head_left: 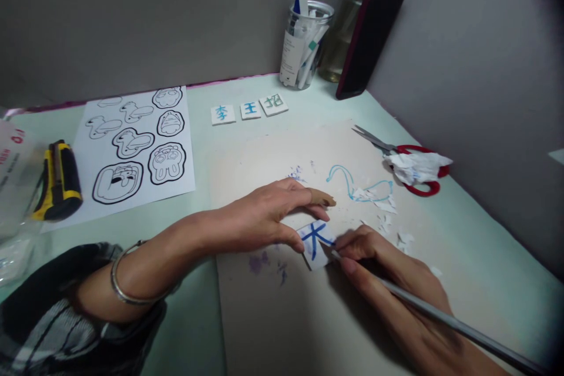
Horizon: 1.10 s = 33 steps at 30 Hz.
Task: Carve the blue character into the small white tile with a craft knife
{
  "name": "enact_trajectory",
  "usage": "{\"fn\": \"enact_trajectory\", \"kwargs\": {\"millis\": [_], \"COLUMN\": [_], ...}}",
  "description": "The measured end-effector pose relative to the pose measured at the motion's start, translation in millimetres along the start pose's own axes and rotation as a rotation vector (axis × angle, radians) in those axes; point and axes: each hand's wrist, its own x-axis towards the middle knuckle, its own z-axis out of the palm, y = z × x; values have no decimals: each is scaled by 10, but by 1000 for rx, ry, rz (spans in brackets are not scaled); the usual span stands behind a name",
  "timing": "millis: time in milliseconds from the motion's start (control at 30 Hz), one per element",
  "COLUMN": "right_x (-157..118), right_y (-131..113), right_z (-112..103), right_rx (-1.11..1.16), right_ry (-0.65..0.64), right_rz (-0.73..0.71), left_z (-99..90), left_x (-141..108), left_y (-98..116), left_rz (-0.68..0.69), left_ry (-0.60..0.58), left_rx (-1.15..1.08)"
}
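A small white square piece (pixel 314 252) with blue brush-like strokes lies on the beige board (pixel 259 317). My left hand (pixel 259 211) holds it steady, thumb at its left edge and fingers curved past its far edge. A tan covering wraps one of those fingertips. In my right hand (pixel 388 276) is a slim silver-handled craft knife (pixel 423 304), gripped like a pen. Its pointed blade meets the square near the right-hand part of the blue strokes. Purple smudges (pixel 259 262) and a light-blue bird outline (pixel 341 173) mark the board around the hands.
Red-handled scissors (pixel 414 150) lie at the right under crumpled paper (pixel 416 167), near white scraps (pixel 385 202). Three lettered squares (pixel 250 110) sit behind the board. A jar of markers (pixel 304 47), bottle (pixel 337 35), dark phone-like slab (pixel 372 41), printed sheet (pixel 178 129) and yellow-black cutter (pixel 59 179) surround it.
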Motion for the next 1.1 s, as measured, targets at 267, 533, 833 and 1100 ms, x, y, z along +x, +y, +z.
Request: {"fn": "enact_trajectory", "kwargs": {"millis": [267, 533, 833, 1100], "right_x": [5, 32, 6, 47], "right_y": [-35, -71, -46, -106], "right_z": [-14, -33, -44, -59], "right_rx": [-3, -21, 12, -1], "right_ry": [-22, -16, -43, -45], "right_rz": [-16, -56, -70, -79], "left_z": [-8, -21, -29, -16], "left_x": [-1, -14, -9, -29], "left_y": [14, 25, 2, -3], "left_rz": [-12, 2, 50, 37], "left_ry": [-3, -21, -95, -73], "left_rx": [-16, -25, 93, 63]}}
